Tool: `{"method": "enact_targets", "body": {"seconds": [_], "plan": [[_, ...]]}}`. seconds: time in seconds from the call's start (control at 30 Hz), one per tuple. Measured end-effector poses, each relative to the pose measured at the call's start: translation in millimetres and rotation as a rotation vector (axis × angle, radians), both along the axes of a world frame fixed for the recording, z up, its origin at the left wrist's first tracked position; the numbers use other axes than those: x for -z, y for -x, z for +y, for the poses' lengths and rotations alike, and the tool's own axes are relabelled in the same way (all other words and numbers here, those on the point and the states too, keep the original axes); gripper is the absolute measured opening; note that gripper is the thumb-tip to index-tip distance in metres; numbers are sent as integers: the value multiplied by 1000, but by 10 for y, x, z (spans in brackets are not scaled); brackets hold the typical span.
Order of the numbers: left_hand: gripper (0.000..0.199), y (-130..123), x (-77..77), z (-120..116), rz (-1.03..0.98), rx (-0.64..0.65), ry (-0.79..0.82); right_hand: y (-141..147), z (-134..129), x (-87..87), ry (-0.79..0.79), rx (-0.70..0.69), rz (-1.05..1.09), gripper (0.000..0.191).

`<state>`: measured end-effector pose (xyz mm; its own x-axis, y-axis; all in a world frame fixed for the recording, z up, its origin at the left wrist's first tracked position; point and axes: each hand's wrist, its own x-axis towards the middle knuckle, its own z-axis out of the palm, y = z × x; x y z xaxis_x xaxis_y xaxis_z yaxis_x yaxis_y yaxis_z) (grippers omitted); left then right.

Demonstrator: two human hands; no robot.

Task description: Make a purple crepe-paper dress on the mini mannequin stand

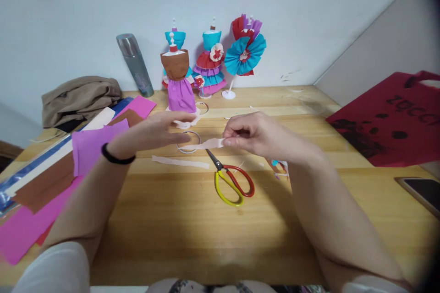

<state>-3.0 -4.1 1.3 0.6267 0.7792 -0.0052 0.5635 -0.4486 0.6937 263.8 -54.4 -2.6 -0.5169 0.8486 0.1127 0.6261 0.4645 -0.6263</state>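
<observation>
My right hand (252, 135) pinches one end of a short, pale crepe-paper strip (208, 144) between thumb and fingers. Its thin free end points left, over a round ring-like loop (194, 134). My left hand (156, 129), a black band on its wrist, hovers just left of the strip with thumb and fingers apart, apparently holding nothing. Below the hands lies a longer pale paper strip (180, 162). Scissors (233, 182) with one red and one yellow handle rest beside it. Beyond my left hand stands a small mannequin (180, 75) in a brown top and purple skirt.
More dressed mannequins (210, 62) stand by the wall, one bearing a blue paper fan (245, 55). A bottle (135, 66) leans there. Colored paper sheets (44, 185) and a brown cloth (80, 98) lie left. A red bag (388, 121) and a phone (421, 192) are right.
</observation>
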Motion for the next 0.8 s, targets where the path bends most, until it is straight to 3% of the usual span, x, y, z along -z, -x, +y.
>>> {"method": "enact_targets", "body": {"seconds": [0.1, 0.17, 0.23, 0.33, 0.47, 0.57, 0.63, 0.73, 0.8], "plan": [[44, -334, 161, -136, -385, 228, 266, 80, -60, -25, -35, -54, 44, 25], [29, -438, 252, -156, -417, 239, 383, 90, -73, -34, -34, -47, 69, 26], [29, -442, 278, -149, -391, 204, 472, 80, -70, -38, -14, -31, 101, 27], [32, -337, 167, -159, -409, 187, 546, 47, -29, -18, 70, -18, 193, 27], [38, -143, -126, -241, -539, 99, 469, -31, 106, 100, 165, -10, 308, 29], [40, -17, -276, -278, -666, 35, 395, -89, 210, 234, 154, -8, 142, 25], [36, 28, -292, -259, -680, -2, 358, -83, 230, 306, 265, -59, -43, 17], [28, 11, -200, -176, -589, -43, 346, 19, 156, 348, 507, -151, -278, 11], [24, -41, -99, -110, -509, -53, 385, 113, 44, 345, 511, -147, -424, 8]]}}
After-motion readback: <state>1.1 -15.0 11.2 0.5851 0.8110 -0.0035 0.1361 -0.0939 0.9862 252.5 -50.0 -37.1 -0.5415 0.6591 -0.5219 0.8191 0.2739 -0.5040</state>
